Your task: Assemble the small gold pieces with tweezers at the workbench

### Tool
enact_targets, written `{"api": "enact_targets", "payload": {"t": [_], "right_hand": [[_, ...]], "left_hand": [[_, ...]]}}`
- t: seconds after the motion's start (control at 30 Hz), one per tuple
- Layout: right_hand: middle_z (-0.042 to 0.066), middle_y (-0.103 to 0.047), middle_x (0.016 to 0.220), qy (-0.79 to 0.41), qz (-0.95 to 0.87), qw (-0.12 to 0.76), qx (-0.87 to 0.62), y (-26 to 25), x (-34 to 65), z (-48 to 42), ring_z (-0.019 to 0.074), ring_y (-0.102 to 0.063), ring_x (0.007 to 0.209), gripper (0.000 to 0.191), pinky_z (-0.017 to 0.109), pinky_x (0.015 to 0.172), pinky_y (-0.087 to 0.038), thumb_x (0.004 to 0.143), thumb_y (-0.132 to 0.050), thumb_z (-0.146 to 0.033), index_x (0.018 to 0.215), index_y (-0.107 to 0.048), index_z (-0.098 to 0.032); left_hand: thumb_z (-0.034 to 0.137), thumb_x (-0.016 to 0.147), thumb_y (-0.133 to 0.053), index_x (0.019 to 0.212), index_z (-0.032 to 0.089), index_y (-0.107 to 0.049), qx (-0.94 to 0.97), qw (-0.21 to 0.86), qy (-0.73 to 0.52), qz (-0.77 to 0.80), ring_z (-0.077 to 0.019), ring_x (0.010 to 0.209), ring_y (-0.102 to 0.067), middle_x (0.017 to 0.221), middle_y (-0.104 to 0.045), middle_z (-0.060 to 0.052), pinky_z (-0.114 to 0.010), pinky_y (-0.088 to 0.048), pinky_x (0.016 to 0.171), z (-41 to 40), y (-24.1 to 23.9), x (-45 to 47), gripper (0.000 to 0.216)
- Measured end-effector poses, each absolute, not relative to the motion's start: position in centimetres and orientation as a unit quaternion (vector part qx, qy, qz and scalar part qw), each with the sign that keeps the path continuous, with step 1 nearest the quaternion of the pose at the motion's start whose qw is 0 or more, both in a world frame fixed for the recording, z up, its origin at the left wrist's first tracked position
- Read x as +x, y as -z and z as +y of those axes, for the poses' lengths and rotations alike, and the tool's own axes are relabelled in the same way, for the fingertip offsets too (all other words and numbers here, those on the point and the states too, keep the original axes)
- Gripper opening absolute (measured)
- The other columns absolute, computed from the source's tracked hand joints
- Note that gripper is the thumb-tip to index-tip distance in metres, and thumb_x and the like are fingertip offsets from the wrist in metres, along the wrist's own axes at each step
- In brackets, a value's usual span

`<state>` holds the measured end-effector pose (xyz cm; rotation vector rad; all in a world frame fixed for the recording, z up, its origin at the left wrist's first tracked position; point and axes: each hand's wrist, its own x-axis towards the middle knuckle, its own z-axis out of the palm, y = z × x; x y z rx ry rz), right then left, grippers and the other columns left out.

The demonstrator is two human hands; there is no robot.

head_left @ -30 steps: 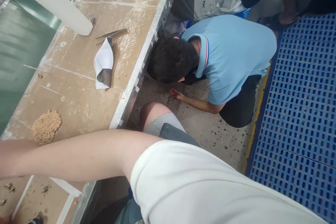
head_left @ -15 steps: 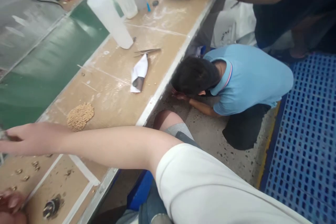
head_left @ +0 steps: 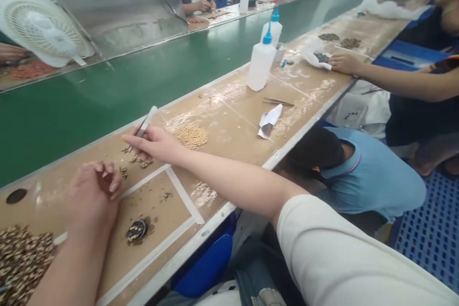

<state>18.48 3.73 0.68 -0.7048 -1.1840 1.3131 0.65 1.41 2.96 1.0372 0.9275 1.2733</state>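
The worktop [head_left: 233,138] was edged, upper left, by green belting [head_left: 89,114], a pale tool [head_left: 148,118] pinched by the right hand's fingers [head_left: 138,145], left hand [head_left: 92,189] curled, grip unclear

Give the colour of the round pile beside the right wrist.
The pile is light tan, clearest in the head view.

The right arm [head_left: 234,179] stretches forward, the right grip [head_left: 153,144] pinching. The left grip [head_left: 93,186] curls loosely, fingers [head_left: 115,183] bent.

Small bits [head_left: 143,161] crowd right hand [head_left: 154,143]; passage between bead pile [head_left: 191,137], folded paper [head_left: 271,118].
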Motion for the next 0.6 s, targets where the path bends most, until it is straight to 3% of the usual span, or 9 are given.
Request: {"api": "enact_targets", "payload": {"t": [0.1, 0.17, 0.27, 0.43, 0.6], "right_hand": [[-0.007, -0.056, 0.062, -0.562, -0.492, 0.582, -0.321, -1.1, 18.2, 2.7, 0.0053, -0.049, 0.050, 0.048, 0.019, 0.047, -0.042, 0.087, -0.081, -0.062, 0.085, -0.059, -0.020], [-0.008, -0.052, 0.057, -0.536, -0.494, 0.596, -0.336, -1.1, 17.6, 1.8, 0.0050, -0.047, 0.048, 0.050, 0.019, 0.048, -0.042, 0.084, -0.082, -0.064, 0.079, -0.061, -0.019], [-0.004, -0.063, 0.064, -0.499, -0.469, 0.626, -0.374, -0.7, 16.9, 0.5, 0.0071, -0.055, 0.051, 0.050, 0.021, 0.050, -0.049, 0.080, -0.085, -0.065, 0.081, -0.066, -0.019], [0.000, -0.070, 0.071, -0.420, -0.497, 0.645, -0.401, -0.1, 17.1, -1.2, 0.0104, -0.064, 0.055, 0.029, 0.025, 0.054, -0.056, 0.093, -0.081, -0.047, 0.085, -0.075, -0.019], [-0.001, -0.071, 0.068, -0.366, -0.527, 0.639, -0.425, -0.2, 16.9, -2.1, 0.0119, -0.067, 0.055, 0.024, 0.027, 0.057, -0.059, 0.097, -0.078, -0.043, 0.085, -0.077, -0.022]], "left_hand": [[0.036, 0.100, -0.071, 0.083, 0.018, -0.060, 0.479, 0.605, -0.533, 0.347, -0.0060, 0.048, -0.041, 0.082, -0.062, 0.004, -0.018, -0.027, 0.042, 0.8, -2.5, 0.2, 0.027], [0.046, 0.090, -0.083, 0.082, 0.018, -0.061, 0.456, 0.612, -0.543, 0.349, -0.0039, 0.047, -0.039, 0.082, -0.063, 0.004, -0.017, -0.025, 0.042, 0.3, -2.0, -0.2, 0.037], [0.059, 0.086, -0.083, 0.081, 0.019, -0.059, 0.444, 0.646, -0.516, 0.345, -0.0034, 0.044, -0.033, 0.073, -0.057, 0.004, -0.018, -0.020, 0.043, 0.2, -0.8, -0.5, 0.047], [0.060, 0.095, -0.072, 0.083, 0.019, -0.058, 0.430, 0.730, -0.452, 0.280, -0.0033, 0.046, -0.030, 0.077, -0.056, 0.004, -0.019, -0.020, 0.043, 0.5, 0.4, -0.6, 0.045], [0.056, 0.097, -0.070, 0.083, 0.018, -0.056, 0.422, 0.760, -0.422, 0.256, -0.0029, 0.048, -0.033, 0.081, -0.056, 0.004, -0.018, -0.021, 0.045, -0.1, -0.2, -0.3, 0.043]]}}
